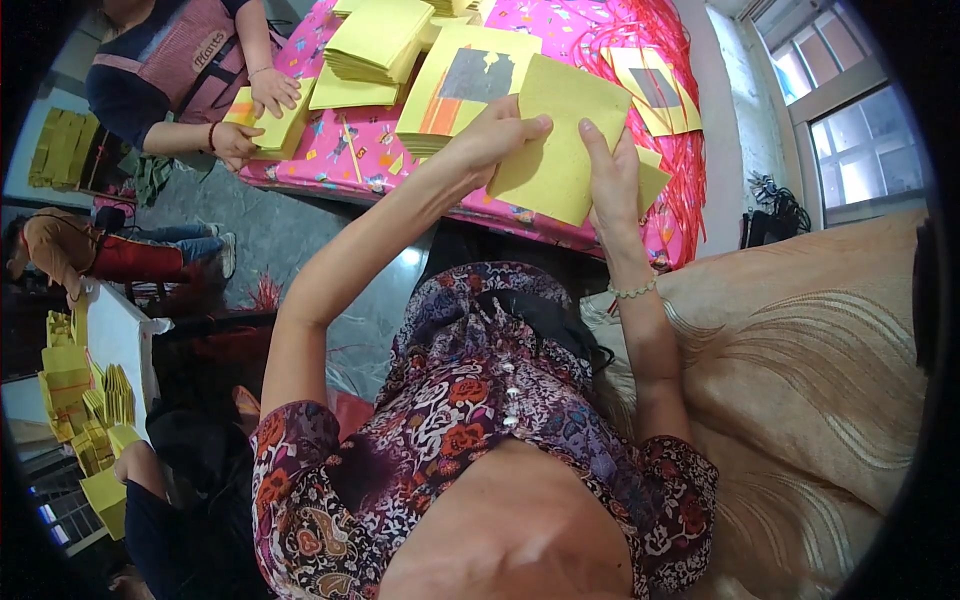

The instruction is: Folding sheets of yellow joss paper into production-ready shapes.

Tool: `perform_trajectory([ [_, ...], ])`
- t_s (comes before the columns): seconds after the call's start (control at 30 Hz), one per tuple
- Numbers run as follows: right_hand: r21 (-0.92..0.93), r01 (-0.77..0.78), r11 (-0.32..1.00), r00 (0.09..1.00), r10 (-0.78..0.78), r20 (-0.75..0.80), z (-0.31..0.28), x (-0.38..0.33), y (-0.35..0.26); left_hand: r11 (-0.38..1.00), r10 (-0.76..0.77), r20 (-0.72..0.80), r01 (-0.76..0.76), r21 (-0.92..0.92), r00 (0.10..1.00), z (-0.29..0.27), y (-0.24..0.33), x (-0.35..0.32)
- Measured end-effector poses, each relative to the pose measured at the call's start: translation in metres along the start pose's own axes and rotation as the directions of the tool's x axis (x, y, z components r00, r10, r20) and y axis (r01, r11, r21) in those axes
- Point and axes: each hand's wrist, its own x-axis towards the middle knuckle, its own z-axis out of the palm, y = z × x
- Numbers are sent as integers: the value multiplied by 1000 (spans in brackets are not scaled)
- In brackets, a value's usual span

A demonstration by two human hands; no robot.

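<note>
A sheet of yellow paper [556, 165] is held up over the near edge of the table, tilted. My left hand [497, 138] pinches its left edge, thumb on top. My right hand [612, 178] grips the right edge, also with the thumb on the face. Whether it is one sheet or several together, I cannot tell. Another yellow paper [651, 180] shows behind my right hand; its support is hidden. Just beyond my left hand lies a thick stack of yellow paper [428, 107] bearing a grey square and an orange patch.
Pink patterned cloth [350, 150] covers the table. More yellow stacks [372, 38] lie farther back, and red strands [680, 120] hang along the right side. At left, a co-worker's hands [262, 110] rest on a yellow bundle [290, 125]. A beige patterned sofa [800, 340] stands at right.
</note>
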Motion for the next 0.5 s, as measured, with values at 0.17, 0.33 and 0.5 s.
perform_trajectory([
  [0.17,22,-10,1000,1000,10,-10,-3,3,1,999,-31,-69,33,36,997,11,3,-2],
  [0.33,-15,-31,999,999,30,-22,-4,3,-3,996,83,-72,-80,47,994,12,-9,2],
  [0.5,-156,134,979,991,-133,13,5,-9,-13,943,333,-81,-330,52,939,11,-22,-9],
])
